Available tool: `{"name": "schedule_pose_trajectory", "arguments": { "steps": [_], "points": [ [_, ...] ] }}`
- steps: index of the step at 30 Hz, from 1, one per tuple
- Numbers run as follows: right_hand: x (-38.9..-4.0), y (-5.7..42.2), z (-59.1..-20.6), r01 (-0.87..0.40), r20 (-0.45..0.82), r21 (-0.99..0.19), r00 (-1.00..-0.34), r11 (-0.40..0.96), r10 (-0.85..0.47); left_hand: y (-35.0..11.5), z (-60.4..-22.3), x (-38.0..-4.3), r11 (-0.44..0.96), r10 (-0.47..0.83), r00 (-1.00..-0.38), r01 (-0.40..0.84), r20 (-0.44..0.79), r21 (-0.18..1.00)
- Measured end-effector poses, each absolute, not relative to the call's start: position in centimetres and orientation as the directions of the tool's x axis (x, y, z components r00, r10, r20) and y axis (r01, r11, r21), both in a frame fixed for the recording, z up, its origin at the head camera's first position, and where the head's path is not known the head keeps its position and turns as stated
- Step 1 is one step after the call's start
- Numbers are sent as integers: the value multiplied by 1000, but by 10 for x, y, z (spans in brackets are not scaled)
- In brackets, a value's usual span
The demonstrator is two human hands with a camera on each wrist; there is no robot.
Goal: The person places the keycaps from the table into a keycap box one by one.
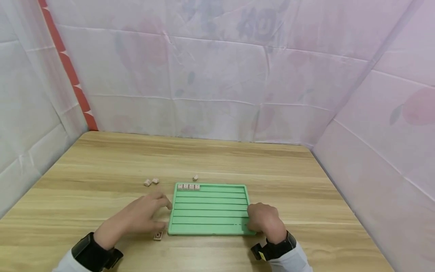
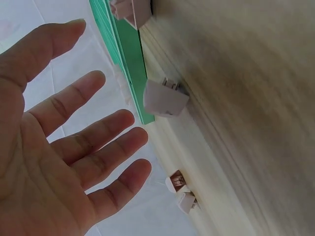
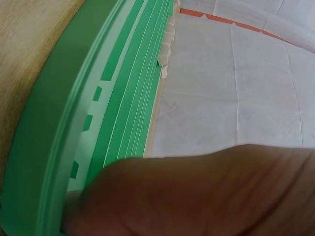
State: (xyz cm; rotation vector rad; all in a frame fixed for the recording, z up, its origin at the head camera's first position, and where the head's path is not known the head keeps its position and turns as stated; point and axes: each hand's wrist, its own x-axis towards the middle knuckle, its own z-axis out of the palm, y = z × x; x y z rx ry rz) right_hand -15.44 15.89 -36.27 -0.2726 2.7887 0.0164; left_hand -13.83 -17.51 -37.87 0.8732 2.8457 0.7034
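Observation:
A green tray (image 1: 210, 211) with raised ridges lies on the table, and a row of several pale keycaps (image 1: 188, 187) sits in its top left slot. My left hand (image 1: 144, 213) is beside the tray's left edge, fingers spread and bent, palm bare in the left wrist view. A keycap (image 1: 158, 235) lies just below the left thumb. Another keycap (image 2: 165, 98) shows close to the left fingers in the left wrist view, hidden by the hand from the head. My right hand (image 1: 266, 220) grips the tray's lower right edge, a finger (image 3: 147, 196) over the rim.
Two loose keycaps (image 1: 151, 182) lie beyond the left hand, and a single keycap (image 1: 195, 177) rests behind the tray's back edge. The wooden table (image 1: 204, 155) is bordered by pale hanging sheets (image 1: 217, 75) at the back and both sides.

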Motion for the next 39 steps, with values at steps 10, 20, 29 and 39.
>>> {"name": "schedule_pose_trajectory", "arguments": {
  "steps": [10, 20, 29, 39],
  "points": [
    [-153, 159, -360, -193, -334, -27, -923, 981, -191, -175, -380, -128, 737, 573, -817, 552, 72, 390],
    [-153, 159, -360, -197, -333, -25, -923, 980, -194, -173, -388, -119, 714, 614, -778, 619, 133, 328],
    [-153, 159, -360, -194, -335, -23, -923, 981, -191, -170, -390, -117, 701, 631, -770, 618, 94, 357],
    [-154, 159, -362, -191, -340, -25, -921, 981, -188, -170, -394, -117, 677, 651, -749, 645, 118, 355]
  ]
}}
